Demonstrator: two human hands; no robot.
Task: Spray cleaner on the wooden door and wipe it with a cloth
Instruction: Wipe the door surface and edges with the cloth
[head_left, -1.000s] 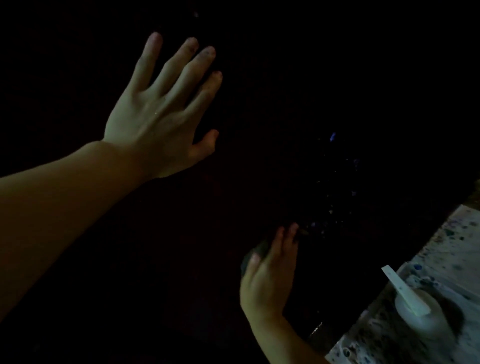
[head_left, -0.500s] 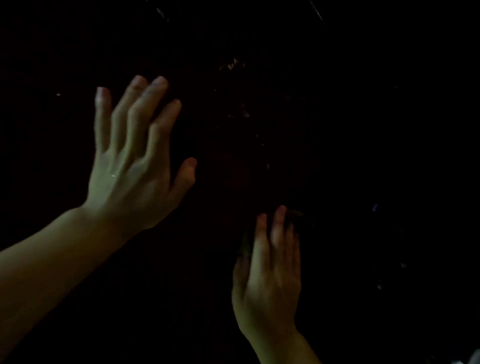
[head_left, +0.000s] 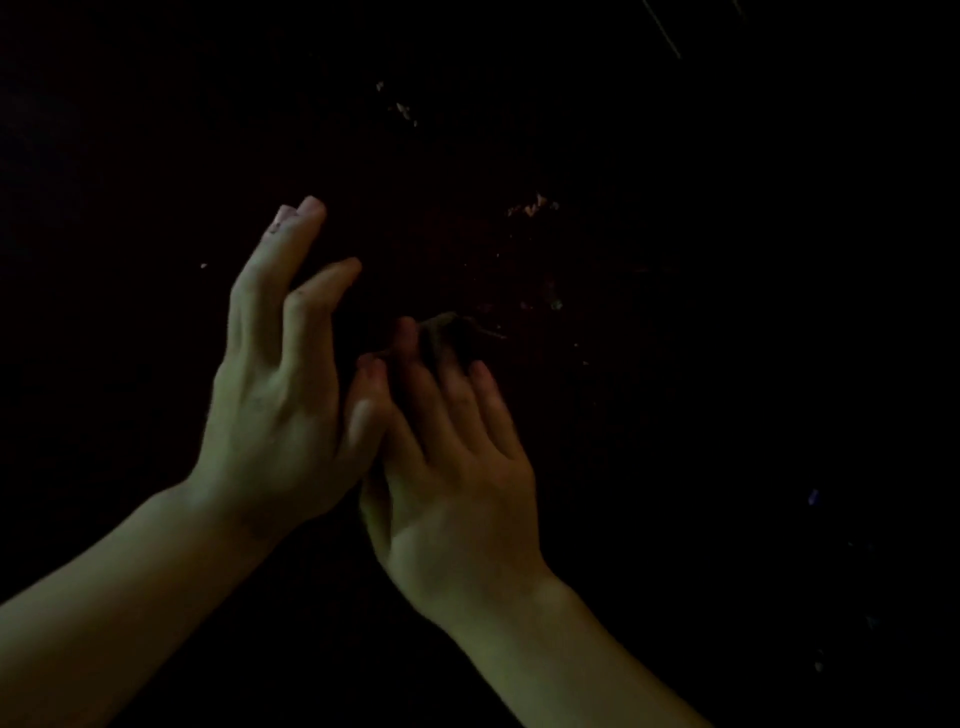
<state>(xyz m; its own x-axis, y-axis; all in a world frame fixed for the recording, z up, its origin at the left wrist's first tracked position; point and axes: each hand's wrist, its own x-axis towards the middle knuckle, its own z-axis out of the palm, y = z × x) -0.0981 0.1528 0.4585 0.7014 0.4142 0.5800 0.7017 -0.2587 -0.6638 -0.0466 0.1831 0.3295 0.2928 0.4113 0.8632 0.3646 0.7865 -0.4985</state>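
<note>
— What do we have in the head view?

— Very little light. We face the wooden door (head_left: 597, 291), a dark reddish-brown surface that fills nearly the whole frame. Pale flecks and scratches show on it at upper centre and to the right of our fingertips, and a thin bright line (head_left: 662, 23) slants across the far top right.

— And our hands?

— Both are raised against the door, side by side at the centre. The left hand (head_left: 275, 410) has its fingers stretched up and loose, thumb angled to the right, grasping nothing. The right hand (head_left: 457, 483) sits just beside it, lower and to the right; the left thumb overlaps its index-finger side, so the two touch or nearly touch.

— Where is the cloth?

— Under the right fingers (head_left: 488, 395) — a dim greyish cloth (head_left: 441, 325) pokes out just past the fingertips, against the door. The fingers lie fairly straight over it, pressing rather than curling round it.

— Anything in the way?

— Our own right hand covers most of the cloth, and darkness swallows the rest. A few faint bluish specks (head_left: 813, 496) glint at the right edge; we cannot tell what they are.
</note>
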